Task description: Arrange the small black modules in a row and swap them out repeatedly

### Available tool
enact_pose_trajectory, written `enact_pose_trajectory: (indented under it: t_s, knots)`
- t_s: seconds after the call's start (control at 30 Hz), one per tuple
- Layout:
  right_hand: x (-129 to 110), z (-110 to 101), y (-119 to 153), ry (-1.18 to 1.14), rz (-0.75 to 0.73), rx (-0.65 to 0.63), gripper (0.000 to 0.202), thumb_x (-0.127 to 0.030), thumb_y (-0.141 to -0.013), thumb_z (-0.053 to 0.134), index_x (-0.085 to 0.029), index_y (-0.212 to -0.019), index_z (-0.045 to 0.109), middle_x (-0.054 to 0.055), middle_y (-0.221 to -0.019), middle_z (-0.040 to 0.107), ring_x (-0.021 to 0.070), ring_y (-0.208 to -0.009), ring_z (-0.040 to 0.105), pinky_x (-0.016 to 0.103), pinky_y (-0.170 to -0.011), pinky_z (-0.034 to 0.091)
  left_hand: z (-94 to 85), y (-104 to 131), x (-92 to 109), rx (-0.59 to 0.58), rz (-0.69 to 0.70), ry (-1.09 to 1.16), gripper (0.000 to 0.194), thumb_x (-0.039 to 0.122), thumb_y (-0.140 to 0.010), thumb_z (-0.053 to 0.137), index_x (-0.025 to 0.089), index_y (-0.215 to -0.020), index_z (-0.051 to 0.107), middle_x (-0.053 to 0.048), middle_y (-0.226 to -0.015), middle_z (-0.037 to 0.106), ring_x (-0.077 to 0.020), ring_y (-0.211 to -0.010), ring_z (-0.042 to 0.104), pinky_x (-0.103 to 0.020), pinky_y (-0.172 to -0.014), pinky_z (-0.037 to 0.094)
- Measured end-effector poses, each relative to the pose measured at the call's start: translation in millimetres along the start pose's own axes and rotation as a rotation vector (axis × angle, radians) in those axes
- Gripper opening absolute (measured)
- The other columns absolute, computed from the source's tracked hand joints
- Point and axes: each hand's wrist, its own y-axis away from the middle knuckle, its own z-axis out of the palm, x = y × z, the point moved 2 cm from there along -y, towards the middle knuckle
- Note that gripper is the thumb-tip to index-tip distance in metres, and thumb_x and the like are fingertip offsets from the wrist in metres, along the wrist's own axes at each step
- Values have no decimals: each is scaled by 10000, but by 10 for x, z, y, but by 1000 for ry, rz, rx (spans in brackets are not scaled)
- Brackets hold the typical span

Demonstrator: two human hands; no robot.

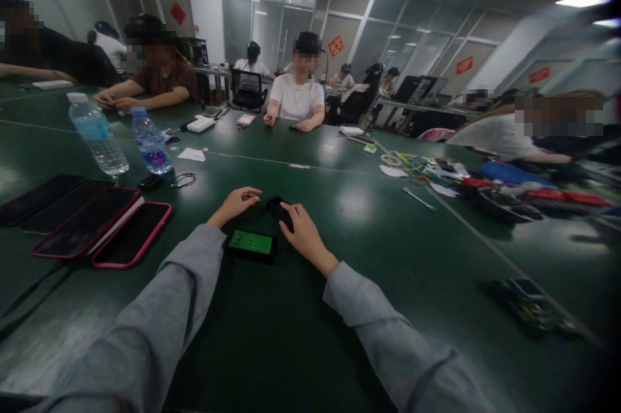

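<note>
My right hand (301, 232) is closed round a small black box (278, 206), which is at the table's middle in front of me. Left of the box is my left hand (239, 201), its fingers apart and holding nothing. Nearer to me, between my forearms, a green circuit board (251, 241) lies in a black case on the green table (272, 335).
Several phones, one a pink-edged phone (133, 235), lie at the left. Beyond them stand two bottles, one with a blue cap (151, 141). Cables (412, 164) and tools are heaped at the right, with a device (526, 300) nearer. People sit around the table.
</note>
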Motion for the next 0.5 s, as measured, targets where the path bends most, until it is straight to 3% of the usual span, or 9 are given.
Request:
enact_pose_trajectory:
  t_s: [0.2, 0.33, 0.43, 0.5]
  knots:
    - [-30, -18, 15, 5, -19, -2, 483, -275, -938, 487, -223, -1412, 412, 122, -1187, 507, 256, -1080, 548, 470, -933, 513, -1, 17, 10, 7, 14, 25, 379, 349, -817, 631, 137, -1129, 661, -100, -945, 747, -174, -810, 694, -365, -837, 541]
    - [-9, -194, 214, -5, -78, -93, 520, -319, -944, 497, -256, -1445, 373, 117, -1270, 490, 252, -1135, 545, 472, -971, 503, -2, 20, 1, 10, 17, 31, 358, 333, -824, 624, 138, -1122, 660, -103, -951, 745, -176, -837, 696, -372, -852, 539]
    - [283, -481, 572, 32, -65, -157, 549, -379, -951, 487, -280, -1471, 343, 114, -1300, 497, 246, -1130, 560, 446, -952, 515, -5, 15, -16, 2, 13, 33, 351, 319, -822, 627, 147, -1126, 662, -99, -956, 746, -171, -839, 694, -366, -850, 540]
    - [673, -801, 897, 172, 13, -93, 541, -429, -950, 472, -271, -1461, 384, 145, -1263, 531, 278, -1078, 584, 465, -901, 518, -7, 12, -24, -6, 9, 22, 346, 316, -825, 624, 160, -1131, 664, -92, -964, 747, -169, -845, 692, -365, -852, 539]
